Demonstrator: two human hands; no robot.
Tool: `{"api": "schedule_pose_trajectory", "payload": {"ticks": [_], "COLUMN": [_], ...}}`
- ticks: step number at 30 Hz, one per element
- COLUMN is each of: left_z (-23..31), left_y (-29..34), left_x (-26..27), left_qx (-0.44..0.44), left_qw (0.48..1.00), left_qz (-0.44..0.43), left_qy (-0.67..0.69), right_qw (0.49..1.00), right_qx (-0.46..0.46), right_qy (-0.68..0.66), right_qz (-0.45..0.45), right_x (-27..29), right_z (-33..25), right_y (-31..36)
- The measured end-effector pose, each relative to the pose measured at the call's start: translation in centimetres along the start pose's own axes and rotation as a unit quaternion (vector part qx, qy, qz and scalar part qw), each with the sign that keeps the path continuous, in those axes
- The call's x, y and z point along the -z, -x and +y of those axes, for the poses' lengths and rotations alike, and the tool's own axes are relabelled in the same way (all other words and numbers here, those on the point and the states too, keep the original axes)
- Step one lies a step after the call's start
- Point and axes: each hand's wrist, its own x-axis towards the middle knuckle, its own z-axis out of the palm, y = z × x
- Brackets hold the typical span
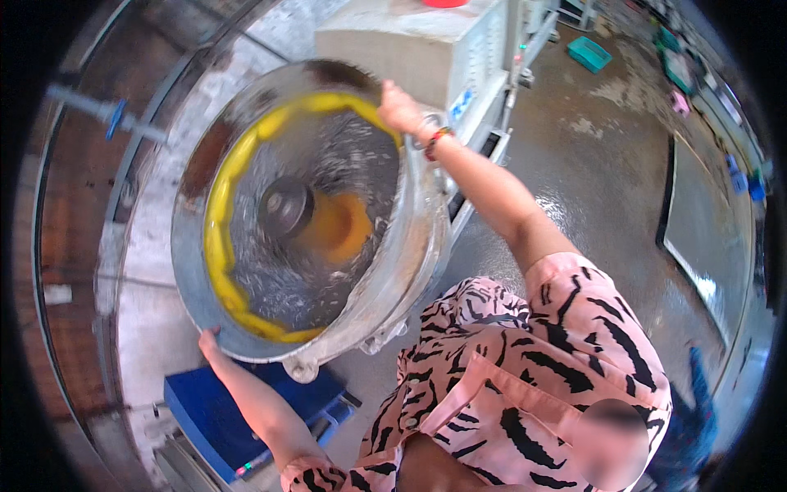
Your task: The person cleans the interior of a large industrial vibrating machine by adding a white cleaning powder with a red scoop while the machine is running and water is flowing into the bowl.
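Observation:
A large round metal drum [193, 271] with a scuffed grey wall stands before me. Inside it runs a bright yellow ring [217, 238]. Many small, dark, glinting pieces [270, 283] lie within, smeared by motion. From their middle rises a dark round hub [285, 207], with a blurred orange, round shape [344, 225] beside it. My right hand [399, 108] rests on the far right of the rim, its fingers stretched out. At the near left rim is my left hand [209, 340], with fingers apart against the edge; part of it is hidden.
Behind the drum stands a pale machine housing [393, 41] with a red round thing on top. A blue box-like unit [213, 418] sits below my left forearm. A teal basket [589, 54] lies on the wet floor [574, 172]. A blue-handled pipe valve [115, 119] is at left.

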Motion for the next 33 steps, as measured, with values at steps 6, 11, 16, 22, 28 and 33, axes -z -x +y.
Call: {"api": "schedule_pose_trajectory", "payload": {"ticks": [6, 11, 16, 22, 28, 33], "left_z": [-2.8, 1.1, -1.2, 3.2, 3.5, 6.4], "left_y": [-4.1, 0.4, -0.1, 2.5, 6.0, 9.7], "left_x": [4.2, -1.8, 0.7, -3.3, -3.2, -4.4], "left_qx": [0.069, 0.109, 0.015, -0.145, -0.082, -0.014], "left_qw": [0.988, 0.979, 0.989, 0.948, 0.972, 0.99], "left_qz": [-0.067, -0.088, -0.072, 0.056, 0.117, 0.11], "left_qy": [0.12, 0.146, 0.129, -0.279, -0.188, -0.088], "right_qw": [0.999, 0.997, 0.999, 0.805, 0.711, 0.69], "right_qx": [-0.022, -0.051, -0.033, 0.386, 0.266, 0.056], "right_qy": [-0.044, -0.063, -0.018, 0.431, 0.424, 0.502], "right_qz": [-0.005, 0.015, -0.035, 0.129, -0.494, -0.518], "right_x": [-0.2, 1.9, 0.2, 4.1, -3.5, -11.8], "right_z": [-2.4, 0.5, -1.3, -3.6, -8.4, -5.5], "right_y": [0.8, 0.8, 0.7, 2.7, -3.5, -4.9]}}
